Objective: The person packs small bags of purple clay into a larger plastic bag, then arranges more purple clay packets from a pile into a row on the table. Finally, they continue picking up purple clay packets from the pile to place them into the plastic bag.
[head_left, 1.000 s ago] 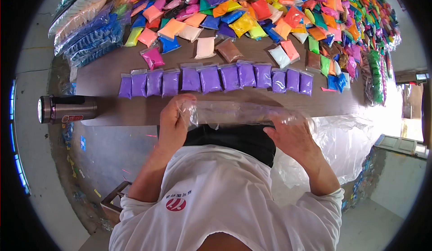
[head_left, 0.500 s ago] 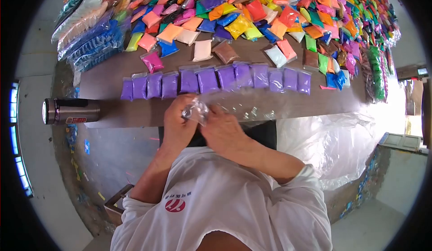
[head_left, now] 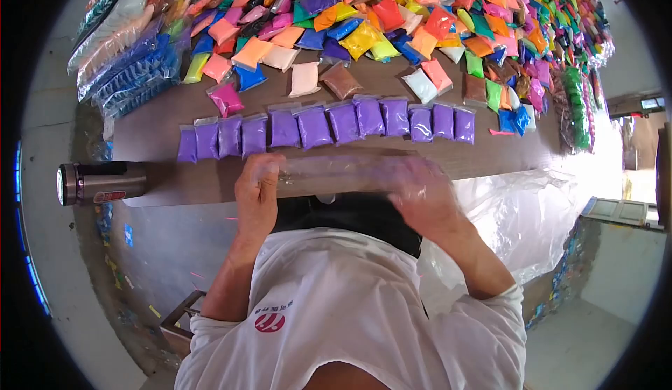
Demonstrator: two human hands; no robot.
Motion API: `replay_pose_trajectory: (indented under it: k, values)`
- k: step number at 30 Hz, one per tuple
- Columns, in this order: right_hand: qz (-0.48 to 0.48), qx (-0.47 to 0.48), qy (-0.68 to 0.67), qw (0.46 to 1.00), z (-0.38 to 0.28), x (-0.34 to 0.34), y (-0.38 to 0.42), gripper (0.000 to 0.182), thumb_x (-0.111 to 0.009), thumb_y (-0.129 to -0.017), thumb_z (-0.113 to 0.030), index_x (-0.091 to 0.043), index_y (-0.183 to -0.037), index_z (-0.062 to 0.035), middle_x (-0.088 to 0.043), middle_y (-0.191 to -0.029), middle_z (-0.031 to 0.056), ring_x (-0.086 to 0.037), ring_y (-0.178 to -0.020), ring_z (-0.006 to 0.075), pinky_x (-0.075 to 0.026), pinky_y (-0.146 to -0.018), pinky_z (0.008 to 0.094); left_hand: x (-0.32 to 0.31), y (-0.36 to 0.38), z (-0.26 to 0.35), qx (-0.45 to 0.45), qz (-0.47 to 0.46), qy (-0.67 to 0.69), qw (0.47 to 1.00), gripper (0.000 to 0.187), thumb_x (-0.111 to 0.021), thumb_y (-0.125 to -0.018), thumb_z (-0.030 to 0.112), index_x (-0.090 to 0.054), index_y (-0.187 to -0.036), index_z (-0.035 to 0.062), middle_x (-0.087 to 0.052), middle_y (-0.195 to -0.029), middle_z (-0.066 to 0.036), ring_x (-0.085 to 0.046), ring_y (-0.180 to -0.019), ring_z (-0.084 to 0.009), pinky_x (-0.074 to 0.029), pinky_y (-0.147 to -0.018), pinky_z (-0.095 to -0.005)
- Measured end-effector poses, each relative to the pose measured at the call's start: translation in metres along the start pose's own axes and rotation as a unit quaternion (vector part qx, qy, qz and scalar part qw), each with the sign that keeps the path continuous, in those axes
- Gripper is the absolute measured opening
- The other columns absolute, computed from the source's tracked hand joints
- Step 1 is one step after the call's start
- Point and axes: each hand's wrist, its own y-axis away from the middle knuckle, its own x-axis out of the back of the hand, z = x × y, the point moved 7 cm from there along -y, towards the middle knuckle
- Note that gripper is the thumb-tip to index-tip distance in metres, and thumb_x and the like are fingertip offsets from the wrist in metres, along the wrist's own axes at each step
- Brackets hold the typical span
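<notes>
Head view: a clear bag (head_left: 343,172) is stretched between both hands just above the near table (head_left: 161,121) edge, a little above frame centre. Its long axis runs side to side, 9 to 3 o'clock, and it lies nearly level. The left hand (head_left: 257,190) pinches the bag's 9 o'clock end, fingers closed on the film. The right hand (head_left: 423,197) is blurred at the 3 o'clock end; it touches the bag, but how tightly it grips I cannot tell.

Just past the bag, toward 12 o'clock, a purple row (head_left: 322,125) of packets runs parallel to it across the table. Beyond that, a mixed pile (head_left: 420,19) of coloured packets fills the far table. A flask (head_left: 101,182) lies on its side at 9 o'clock, its long axis also side to side. A large plastic sheet (head_left: 525,215) hangs at 4 o'clock.
</notes>
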Motion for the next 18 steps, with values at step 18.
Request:
replay_pose_trajectory:
  k: [18]
  values:
    - [0.031,0.160,-0.240,0.957,-0.140,-0.038,-0.079,0.058,-0.071,-0.075,-0.020,-0.056,-0.124,0.0076,-0.056,-0.126,0.0247,-0.053,-0.116,0.0394,-0.050,-0.095,0.0442,0.001,-0.004,0.001,0.063,0.001,0.017,0.998,0.022,-0.063,-0.097,0.021,-0.066,-0.103,-0.0005,-0.068,-0.091,-0.007,-0.060,-0.086,-0.0130,-0.049,-0.077,-0.0287]
